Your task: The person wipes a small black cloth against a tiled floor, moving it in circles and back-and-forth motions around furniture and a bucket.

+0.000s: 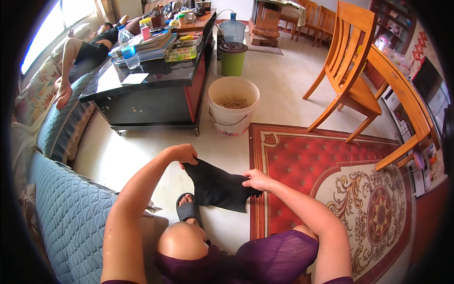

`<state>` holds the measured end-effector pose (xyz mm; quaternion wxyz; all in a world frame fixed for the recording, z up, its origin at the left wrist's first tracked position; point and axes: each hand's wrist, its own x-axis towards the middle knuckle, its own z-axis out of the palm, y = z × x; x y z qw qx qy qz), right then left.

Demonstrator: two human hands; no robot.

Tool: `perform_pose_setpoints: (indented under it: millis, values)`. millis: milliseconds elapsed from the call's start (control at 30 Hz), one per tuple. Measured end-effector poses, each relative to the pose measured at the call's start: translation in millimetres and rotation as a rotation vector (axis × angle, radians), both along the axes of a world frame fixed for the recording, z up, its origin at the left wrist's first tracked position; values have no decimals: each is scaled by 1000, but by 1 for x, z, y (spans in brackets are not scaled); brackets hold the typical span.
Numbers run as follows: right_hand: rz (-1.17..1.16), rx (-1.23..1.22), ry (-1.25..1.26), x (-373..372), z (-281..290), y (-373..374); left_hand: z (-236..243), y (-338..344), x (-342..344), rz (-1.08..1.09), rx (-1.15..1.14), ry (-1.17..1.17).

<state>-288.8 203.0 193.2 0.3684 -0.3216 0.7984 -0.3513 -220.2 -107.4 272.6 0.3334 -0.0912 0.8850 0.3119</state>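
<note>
A piece of black cloth point(218, 185), perhaps a garment, is stretched between my two hands above the floor and the rug's edge. My left hand point(181, 154) pinches its upper left corner, fingers closed. On the other side my right hand point(257, 181) grips the right end between thumb and fingers. The lower edge hangs loose beside my foot, which wears a dark grey slipper point(189, 211). My knees, partly covered by purple fabric point(279, 251), are below the cloth.
Ahead stands a white bucket point(229, 118) with dark residue inside, before a lidded green bin point(232, 62). A black coffee table point(151, 105) is at left. A person point(90, 57) lies on the blue quilted sofa point(71, 217). A wooden chair point(347, 90) stands by the red rug point(293, 151).
</note>
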Motion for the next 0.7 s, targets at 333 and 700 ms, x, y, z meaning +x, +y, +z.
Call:
perform_pose_setpoints:
  millis: [333, 700]
  values:
    - [-3, 62, -627, 7, 41, -43, 9, -64, 12, 27, 135, -369]
    - [-273, -51, 25, -21, -25, -92, -64, -107, -36, -6, 23, 114]
